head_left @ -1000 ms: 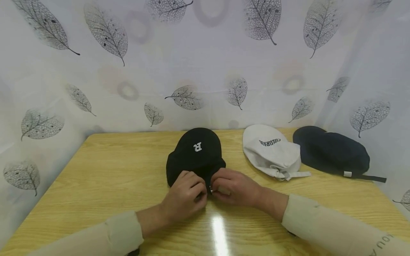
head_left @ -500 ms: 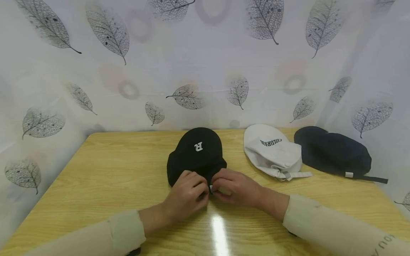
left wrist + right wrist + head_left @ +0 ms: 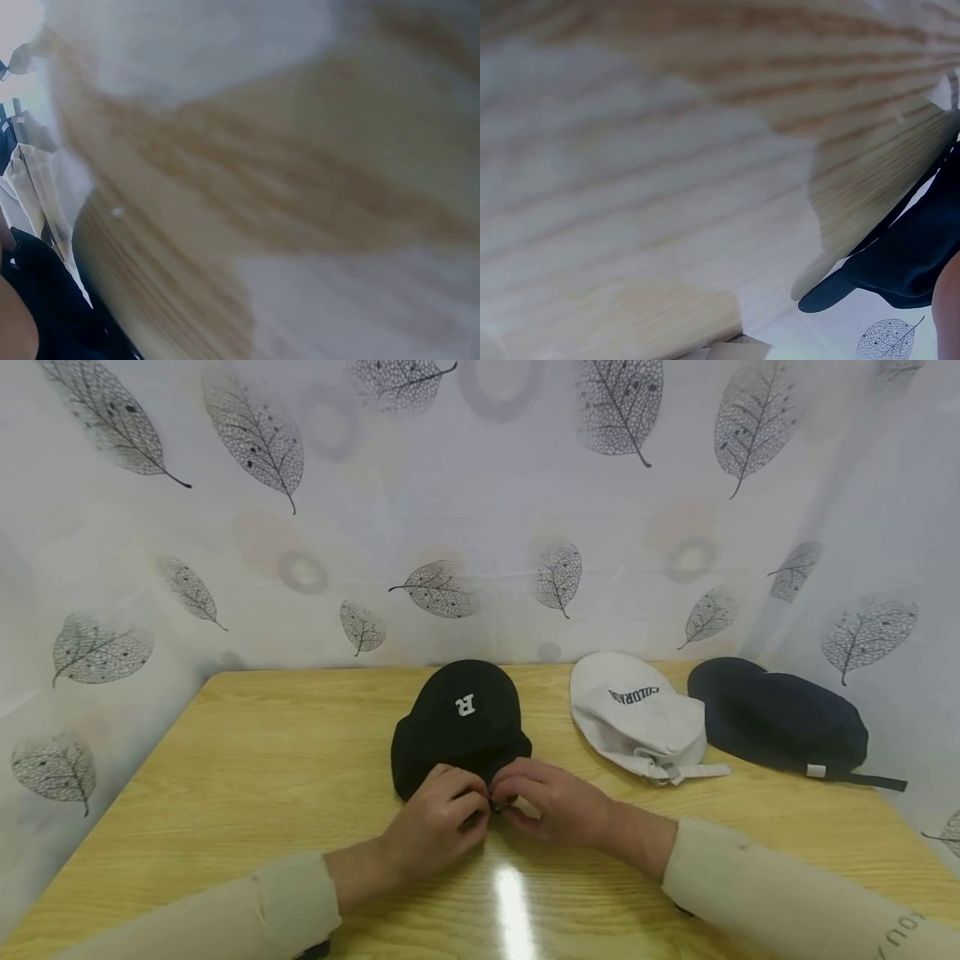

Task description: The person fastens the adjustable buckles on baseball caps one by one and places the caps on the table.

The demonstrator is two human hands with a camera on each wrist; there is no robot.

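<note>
A black cap [image 3: 461,735] with a white letter R lies at the middle of the table, its near edge toward the person. At that edge my left hand [image 3: 435,814] pinches the cap's strap with curled fingers. Close beside it, my right hand [image 3: 558,802] pinches the strap end, thumb and forefinger meeting near a small buckle that the fingers mostly hide. In the left wrist view, part of the black cap [image 3: 52,300] shows at the lower left. The right wrist view catches the cap [image 3: 907,259] next to a bit of the right hand [image 3: 949,307].
To the right lies a white cap [image 3: 637,714] lettered COLORADO, its strap sticking out. A dark navy cap [image 3: 783,722] touches it farther right. The wooden table [image 3: 262,752] ends at a leaf-patterned curtain [image 3: 480,502].
My right fingertips have shifted slightly toward the left hand, and the shiny buckle seen between them before is now mostly covered. The caps have stayed in place.
</note>
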